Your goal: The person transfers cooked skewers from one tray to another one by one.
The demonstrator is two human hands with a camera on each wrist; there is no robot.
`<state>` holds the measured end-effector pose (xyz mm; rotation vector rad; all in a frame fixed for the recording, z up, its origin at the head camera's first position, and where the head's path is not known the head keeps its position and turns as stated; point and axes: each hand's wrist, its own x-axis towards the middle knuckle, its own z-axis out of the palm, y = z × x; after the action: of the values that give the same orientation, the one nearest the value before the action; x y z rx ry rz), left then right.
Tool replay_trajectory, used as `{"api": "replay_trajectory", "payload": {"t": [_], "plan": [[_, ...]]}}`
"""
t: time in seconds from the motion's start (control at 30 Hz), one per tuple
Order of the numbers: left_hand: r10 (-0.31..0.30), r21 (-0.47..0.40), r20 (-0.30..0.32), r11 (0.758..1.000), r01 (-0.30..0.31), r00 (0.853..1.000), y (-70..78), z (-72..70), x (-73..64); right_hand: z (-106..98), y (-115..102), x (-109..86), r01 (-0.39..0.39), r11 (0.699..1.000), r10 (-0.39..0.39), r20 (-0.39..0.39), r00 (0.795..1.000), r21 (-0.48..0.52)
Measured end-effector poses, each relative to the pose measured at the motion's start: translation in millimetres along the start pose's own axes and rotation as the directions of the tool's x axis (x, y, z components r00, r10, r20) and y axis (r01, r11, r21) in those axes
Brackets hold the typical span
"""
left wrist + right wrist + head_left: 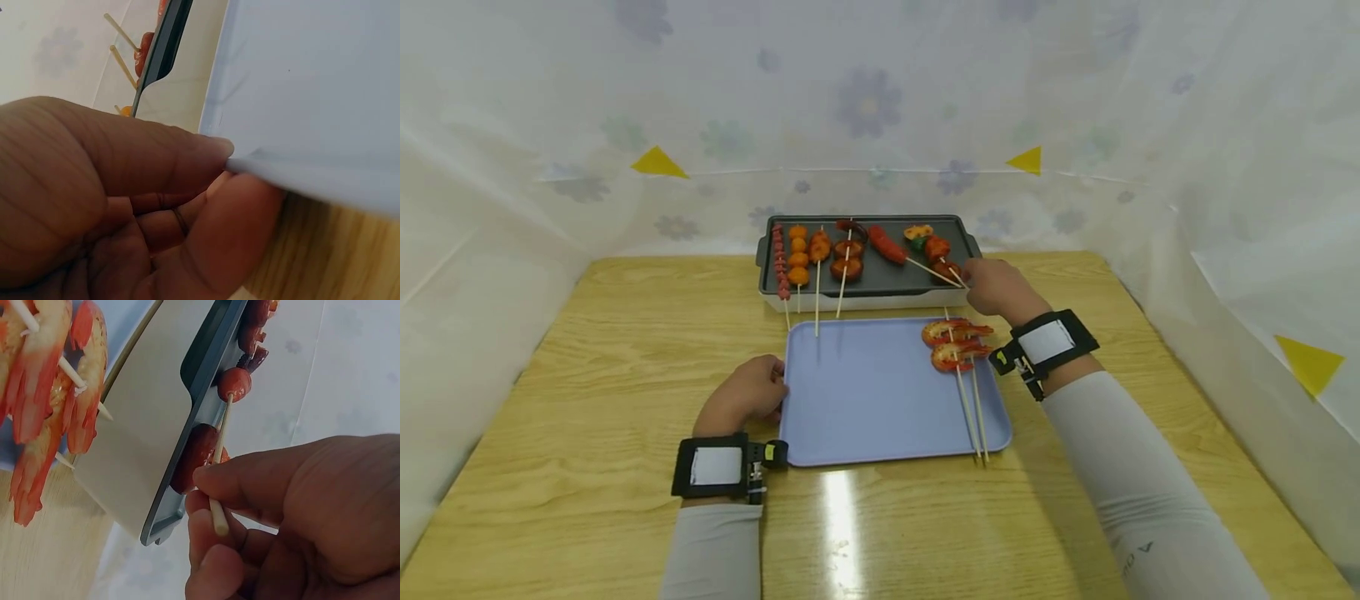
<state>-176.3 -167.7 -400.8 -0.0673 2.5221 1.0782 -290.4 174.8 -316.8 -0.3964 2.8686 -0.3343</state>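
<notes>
My left hand (751,390) pinches the left rim of a light-blue tray (865,392) between thumb and finger. At the grill pan's front right corner, my right hand (1003,290) pinches the wooden stick of a mixed skewer (937,248), which has yellow-green, red and brown pieces. Its brown piece (197,456) lies over the pan edge in the right wrist view. Just beside it, a red sausage skewer (886,244) lies on the dark grill pan (880,279), its stick ending close to my right fingers. Two shrimp skewers (955,357) rest on the tray's right side.
Further skewers line the pan's left half: a thin pink one (780,262), an orange-ball one (798,258), a brown-orange one (819,247) and one with dark brown pieces (847,258). Several sticks overhang the pan front. White flowered sheeting (865,108) encloses the wooden table (587,400).
</notes>
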Motion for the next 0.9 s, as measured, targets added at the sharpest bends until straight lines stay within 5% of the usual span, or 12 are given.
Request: {"api": "replay_trajectory", "payload": {"t": [0.37, 0.9], "plan": [[-0.002, -0.023, -0.002, 1.000, 0.002, 1.000, -1.1, 0.5, -1.8, -5.0, 3.8, 9.0, -0.086, 0.990, 0.072, 0.123, 0.990, 0.109], [0.003, 0.032, -0.005, 0.999, -0.003, 1.000, -3.1, -1.5, 0.9, -4.1, 5.1, 13.5, -0.065, 0.985, 0.049, 0.103, 0.994, 0.160]]}}
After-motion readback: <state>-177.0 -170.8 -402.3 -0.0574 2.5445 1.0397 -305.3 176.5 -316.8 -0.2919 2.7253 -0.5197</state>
